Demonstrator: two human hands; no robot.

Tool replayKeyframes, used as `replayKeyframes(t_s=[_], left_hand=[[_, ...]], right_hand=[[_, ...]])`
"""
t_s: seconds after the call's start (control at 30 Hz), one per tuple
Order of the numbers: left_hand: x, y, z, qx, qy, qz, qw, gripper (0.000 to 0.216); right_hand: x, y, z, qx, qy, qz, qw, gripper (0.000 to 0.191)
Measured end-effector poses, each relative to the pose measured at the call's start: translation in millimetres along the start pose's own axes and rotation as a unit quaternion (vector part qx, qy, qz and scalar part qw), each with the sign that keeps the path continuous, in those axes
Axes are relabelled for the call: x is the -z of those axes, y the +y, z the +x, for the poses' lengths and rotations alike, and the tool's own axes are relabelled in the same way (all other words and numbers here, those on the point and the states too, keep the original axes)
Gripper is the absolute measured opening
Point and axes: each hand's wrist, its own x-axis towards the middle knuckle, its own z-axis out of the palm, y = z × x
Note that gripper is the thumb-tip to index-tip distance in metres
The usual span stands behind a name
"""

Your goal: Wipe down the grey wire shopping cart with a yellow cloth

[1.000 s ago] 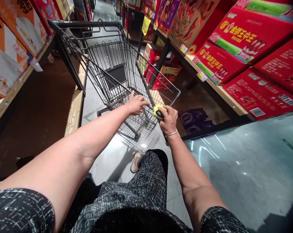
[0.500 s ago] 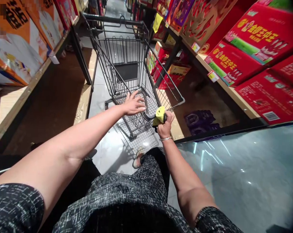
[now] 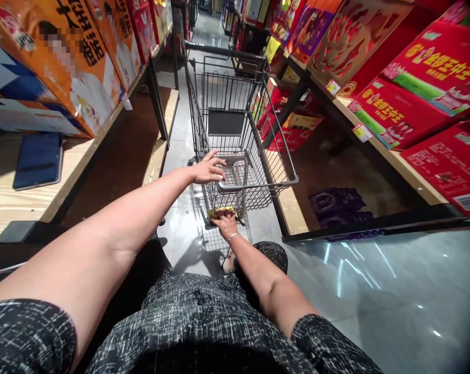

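A dark wire shopping cart [image 3: 225, 123] stands between the shelves in front of me, its grey-edged end towards me. Over the near left corner of its rim is my left hand [image 3: 208, 169], palm down with fingers spread; whether it touches the rim I cannot tell. Lower down, in front of the cart's near end, my right hand [image 3: 226, 224] is closed on a yellow cloth [image 3: 221, 212]. The cloth lies against the cart below the basket's rim, mostly covered by my fingers.
Red boxes [image 3: 398, 111] are stacked on the right shelf, with dark purple packs [image 3: 338, 205] beneath. Orange packages [image 3: 82, 67] and a dark tablet-like device [image 3: 39, 160] sit on the left wooden shelf. Shiny tiled floor [image 3: 394, 291] spreads at the right.
My right hand has moved left and down with the yellow cloth, from the rim's right side to below the rim. The view has turned slightly left; my left hand stays spread near the rim.
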Motion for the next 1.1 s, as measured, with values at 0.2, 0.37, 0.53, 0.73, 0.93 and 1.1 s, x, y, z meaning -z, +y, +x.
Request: replayKeyframes(t_s=[0.2,0.37,0.53,0.73,0.93,1.1], left_hand=[[8,-2,-18,0.060,0.006,0.018,0.998,0.034],[5,8,-40,0.047,0.038,0.030,0.998,0.032],[-9,22,-59,0.011,0.047,-0.014,0.999,0.046],[-17,7,-70,0.009,0.037,-0.008,0.999,0.065],[-15,-11,-74,0.025,0.058,-0.013,0.998,0.060],[-10,1,-83,0.108,0.050,0.048,0.992,0.057]], right_hand=[[31,-1,3,0.032,0.014,-0.009,0.999,0.040],[80,18,7,-0.012,0.282,-0.024,0.959,0.036],[57,7,15,-0.007,0.303,-0.037,0.952,0.025],[66,-16,15,0.002,0.276,-0.015,0.961,0.030],[136,-17,17,-0.075,0.336,-0.012,0.939,0.051],[155,26,-14,-0.191,0.294,-0.023,0.936,0.058]])
